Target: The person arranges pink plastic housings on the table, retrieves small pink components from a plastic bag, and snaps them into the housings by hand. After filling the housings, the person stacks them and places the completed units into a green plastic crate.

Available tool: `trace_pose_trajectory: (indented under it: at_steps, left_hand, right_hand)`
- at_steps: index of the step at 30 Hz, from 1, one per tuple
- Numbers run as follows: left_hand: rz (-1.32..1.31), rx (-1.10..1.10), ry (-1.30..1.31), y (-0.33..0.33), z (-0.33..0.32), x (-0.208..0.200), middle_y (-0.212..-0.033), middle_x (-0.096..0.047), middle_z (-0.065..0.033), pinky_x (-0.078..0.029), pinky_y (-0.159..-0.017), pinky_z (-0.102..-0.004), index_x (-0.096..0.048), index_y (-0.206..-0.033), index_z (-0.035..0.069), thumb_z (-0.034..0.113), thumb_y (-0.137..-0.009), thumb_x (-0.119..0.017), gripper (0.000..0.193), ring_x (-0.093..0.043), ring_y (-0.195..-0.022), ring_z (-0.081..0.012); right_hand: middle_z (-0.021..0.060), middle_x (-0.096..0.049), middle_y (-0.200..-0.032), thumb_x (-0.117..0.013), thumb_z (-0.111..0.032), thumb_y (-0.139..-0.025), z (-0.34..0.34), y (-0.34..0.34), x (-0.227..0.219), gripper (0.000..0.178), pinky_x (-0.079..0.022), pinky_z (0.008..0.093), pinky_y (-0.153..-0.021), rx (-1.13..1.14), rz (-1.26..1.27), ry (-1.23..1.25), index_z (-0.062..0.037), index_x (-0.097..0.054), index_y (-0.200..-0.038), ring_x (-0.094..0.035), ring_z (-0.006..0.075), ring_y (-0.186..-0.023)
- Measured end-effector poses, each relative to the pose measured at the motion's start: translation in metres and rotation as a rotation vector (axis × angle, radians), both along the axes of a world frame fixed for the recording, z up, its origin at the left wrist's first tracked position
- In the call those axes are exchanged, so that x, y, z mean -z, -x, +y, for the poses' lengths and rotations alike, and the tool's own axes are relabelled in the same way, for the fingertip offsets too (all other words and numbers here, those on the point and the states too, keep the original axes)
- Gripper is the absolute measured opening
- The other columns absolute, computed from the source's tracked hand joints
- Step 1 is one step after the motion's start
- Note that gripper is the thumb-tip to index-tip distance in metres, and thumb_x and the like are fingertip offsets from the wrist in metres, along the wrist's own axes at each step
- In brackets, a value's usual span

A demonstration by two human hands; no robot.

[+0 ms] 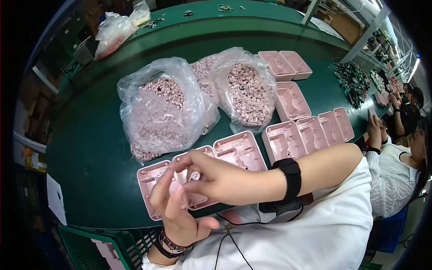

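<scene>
Bare green tabletop [90, 153] runs from clear plastic bags [135, 105] to its left edge; the right hand [220, 177] pinches a small pink plastic piece [195, 176] above pink rectangular trays [250, 153]; the left hand [180, 220], fingers apart, is alongside.

I work from one feed, worn on the person's head and tipped steeply downward. The bare right hand [220, 177] sits close beneath the lens toward 6 o'clock, the bare left hand [180, 220] toward 7. A white cloth shirt [297, 238] looms very near at 5. Facing 12, I look across the flat dark green worktable [99, 135], farther off. My fisheye bows its edges and catches a co-worker's white fabric sleeve [389, 189] between 3 and 4.
</scene>
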State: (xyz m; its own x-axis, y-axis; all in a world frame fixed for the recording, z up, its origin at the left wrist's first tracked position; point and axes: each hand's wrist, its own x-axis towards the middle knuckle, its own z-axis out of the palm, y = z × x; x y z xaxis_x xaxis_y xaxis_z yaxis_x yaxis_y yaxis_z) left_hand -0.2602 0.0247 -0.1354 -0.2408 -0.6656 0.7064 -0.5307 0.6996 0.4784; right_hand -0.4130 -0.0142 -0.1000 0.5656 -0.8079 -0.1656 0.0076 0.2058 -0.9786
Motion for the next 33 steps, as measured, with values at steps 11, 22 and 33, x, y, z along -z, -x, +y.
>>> trace_pose_trajectory:
  at_steps: [11,22,33]
  left_hand:
    - [0.011,-0.031,-0.316,-0.017,0.011,-0.015,-0.078,-0.055,-0.0124,-0.038,-0.07,-0.0354,-0.051,-0.092,0.0,0.011,-0.081,-0.054,0.016,-0.05,-0.071,-0.0236]
    - [0.032,-0.278,-0.449,-0.064,-0.006,0.007,-0.078,-0.051,-0.0071,-0.036,-0.063,-0.0223,-0.052,-0.091,-0.003,0.01,-0.089,-0.047,0.014,-0.046,-0.067,-0.0115]
    - [-0.353,0.315,-0.243,0.073,-0.017,-0.049,-0.069,-0.055,-0.0108,-0.037,-0.06,-0.0348,-0.058,-0.079,0.001,0.006,-0.073,-0.06,0.008,-0.051,-0.064,-0.0268]
  right_hand:
    - [0.0148,-0.057,-0.098,-0.055,-0.017,-0.084,-0.102,0.141,0.01,0.026,-0.046,0.032,-0.075,0.333,1.262,1.375,-0.0015,-0.052,-0.105,-0.057,0.0303,-0.084]
    - [0.0118,-0.061,-0.086,-0.053,-0.018,-0.085,0.056,0.254,-0.065,0.025,-0.046,0.0309,-0.068,0.688,1.219,0.559,-0.0016,-0.054,-0.103,-0.058,0.0226,-0.075]
    - [0.0127,-0.063,-0.093,-0.054,-0.032,-0.082,-0.071,0.286,0.031,0.029,-0.047,0.0387,-0.072,0.271,1.614,0.288,-0.0057,-0.06,-0.094,-0.06,0.0305,-0.087]
